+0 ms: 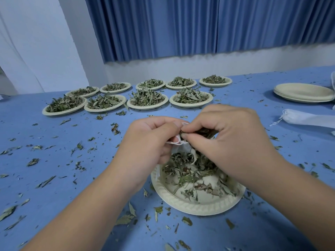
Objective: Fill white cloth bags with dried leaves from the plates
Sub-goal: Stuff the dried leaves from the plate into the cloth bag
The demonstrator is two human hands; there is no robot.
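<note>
Blue desk [90, 196] in head view; I see leaf scraps scattered all over it. Left grip [150, 142] curled, pinching mouth of white cloth bag [183, 148] above near plate [190, 205]. Right grip [226, 142] closed on tuft of dried leaves [205, 132] right at bag mouth, fingertips touching left grip. More leaves heaped on near plate beneath both grips. Nine leaf-filled plates [145, 107] in two rows at far side. Stack of empty plates [302, 92] far right; second white bag [308, 118] lying near it. Blue curtain [181, 24] behind.
</note>
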